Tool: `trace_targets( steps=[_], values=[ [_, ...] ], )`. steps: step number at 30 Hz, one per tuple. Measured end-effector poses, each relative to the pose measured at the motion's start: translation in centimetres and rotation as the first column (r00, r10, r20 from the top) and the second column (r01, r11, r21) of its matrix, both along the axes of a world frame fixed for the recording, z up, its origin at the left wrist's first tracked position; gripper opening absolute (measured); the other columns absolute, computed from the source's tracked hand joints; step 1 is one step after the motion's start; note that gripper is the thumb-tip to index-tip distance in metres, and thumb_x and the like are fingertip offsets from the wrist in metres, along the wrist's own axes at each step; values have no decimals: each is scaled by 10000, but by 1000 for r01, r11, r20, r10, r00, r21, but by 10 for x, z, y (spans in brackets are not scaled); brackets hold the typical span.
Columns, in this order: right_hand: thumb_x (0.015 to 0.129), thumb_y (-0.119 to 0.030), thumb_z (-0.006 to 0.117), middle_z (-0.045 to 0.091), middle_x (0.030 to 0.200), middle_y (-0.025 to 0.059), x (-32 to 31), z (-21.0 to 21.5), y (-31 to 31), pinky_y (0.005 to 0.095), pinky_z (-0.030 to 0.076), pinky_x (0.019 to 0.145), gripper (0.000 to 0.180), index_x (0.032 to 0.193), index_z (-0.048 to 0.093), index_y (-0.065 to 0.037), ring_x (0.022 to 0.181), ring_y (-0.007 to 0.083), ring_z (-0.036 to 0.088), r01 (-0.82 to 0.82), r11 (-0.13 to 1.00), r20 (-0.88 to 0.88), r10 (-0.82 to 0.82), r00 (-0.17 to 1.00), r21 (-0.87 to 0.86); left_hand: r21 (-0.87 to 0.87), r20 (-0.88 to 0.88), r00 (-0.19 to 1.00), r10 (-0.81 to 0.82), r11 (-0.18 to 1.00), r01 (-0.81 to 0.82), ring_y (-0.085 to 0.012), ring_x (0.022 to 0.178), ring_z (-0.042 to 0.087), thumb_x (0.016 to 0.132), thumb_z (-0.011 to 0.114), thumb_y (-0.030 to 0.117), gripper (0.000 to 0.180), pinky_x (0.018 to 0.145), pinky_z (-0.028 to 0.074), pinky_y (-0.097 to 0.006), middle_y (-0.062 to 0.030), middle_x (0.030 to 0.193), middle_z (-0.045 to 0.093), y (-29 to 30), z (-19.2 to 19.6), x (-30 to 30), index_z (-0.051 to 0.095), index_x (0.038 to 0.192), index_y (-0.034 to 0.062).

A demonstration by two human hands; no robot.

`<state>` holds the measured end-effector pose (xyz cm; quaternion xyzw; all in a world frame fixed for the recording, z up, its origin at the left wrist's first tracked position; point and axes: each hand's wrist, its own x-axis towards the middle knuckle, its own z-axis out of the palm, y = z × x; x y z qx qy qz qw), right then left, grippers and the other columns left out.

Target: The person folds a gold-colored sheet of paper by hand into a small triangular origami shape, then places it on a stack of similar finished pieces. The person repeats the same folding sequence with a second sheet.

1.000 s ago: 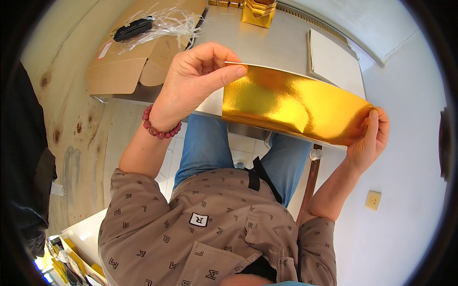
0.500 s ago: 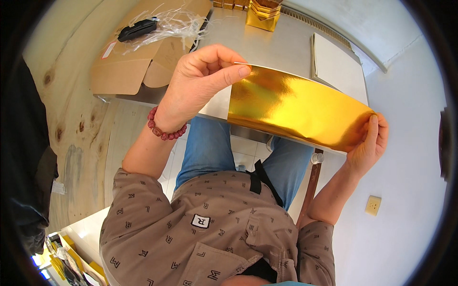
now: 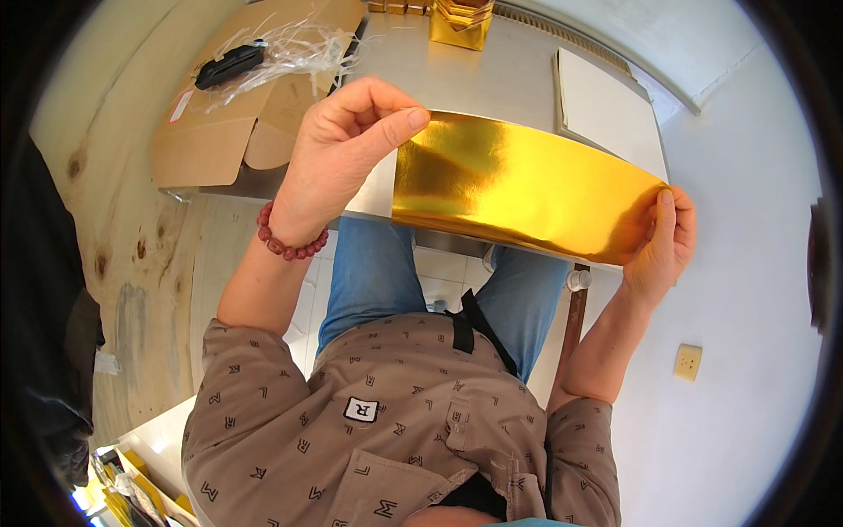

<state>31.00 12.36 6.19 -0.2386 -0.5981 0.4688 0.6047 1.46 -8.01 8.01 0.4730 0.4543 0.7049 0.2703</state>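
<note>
A wide sheet of shiny gold foil paper is stretched between my hands above the table's near edge. My left hand pinches its upper left corner between thumb and fingers, and a red bead bracelet circles that wrist. At the far right end, my right hand grips the sheet's edge, thumb on the gold face and fingers mostly behind it. The sheet bows slightly, its gold side facing me, with a white band showing beside its left end.
A grey table carries folded gold paper pieces at the back and a stack of white sheets at the right. On the left, a cardboard box bears clear plastic strips and a black object. A white wall rises at right.
The whole view has shifted slightly, so the table things sit further left. My hands keep their hold on the gold sheet, and the reflections on it have changed.
</note>
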Motion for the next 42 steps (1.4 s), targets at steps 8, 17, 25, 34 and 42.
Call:
trace_targets(
  steps=[8, 17, 25, 34, 42],
  values=[
    [1071, -87, 623, 669, 992, -8, 1, -2, -1, 203, 469, 833, 116, 1101, 684, 6, 894, 53, 570, 10, 1000, -4, -10, 1000, -17, 11, -97, 990, 101, 995, -100, -35, 844, 621, 993, 739, 42, 56, 761, 505, -199, 11, 929, 718, 0, 1, 2, 736, 1035, 5],
    [1074, -89, 616, 673, 997, -4, 1, -2, -1, 206, 473, 844, 113, 1111, 682, -5, 914, 54, 586, -15, 1000, -8, 15, 1000, -12, 16, -82, 992, 91, 996, -90, -31, 848, 623, 993, 741, 47, 53, 756, 504, -195, 14, 925, 716, 2, 0, 2, 737, 1029, 7],
    [1043, -108, 658, 674, 902, -17, -6, -25, 18, 202, 463, 743, 110, 1060, 698, -7, 809, 41, 578, 34, 989, 221, -2, 975, -144, -272, -51, 998, 31, 961, -44, -45, 777, 622, 995, 706, 64, 89, 694, 492, -201, -9, 833, 708, 21, -12, -18, 693, 936, -1],
    [966, -166, 677, 763, 856, 82, -28, -71, 52, 343, 555, 693, 149, 1017, 740, -42, 724, 178, 703, 189, 979, 707, -84, 702, -72, -563, -475, 880, 6, 766, -309, -172, 739, 706, 889, 681, 217, 214, 702, 546, -312, -97, 796, 761, 78, -61, -41, 716, 905, 7],
    [946, -124, 670, 724, 887, 101, -35, -83, 55, 438, 532, 815, 51, 954, 684, -76, 899, 333, 639, 144, 921, 749, -379, 544, 362, -470, -790, 609, -69, 706, -530, -292, 778, 730, 912, 672, 192, 152, 716, 560, -385, -120, 814, 754, 90, -55, -23, 693, 902, 42]
  ],
)
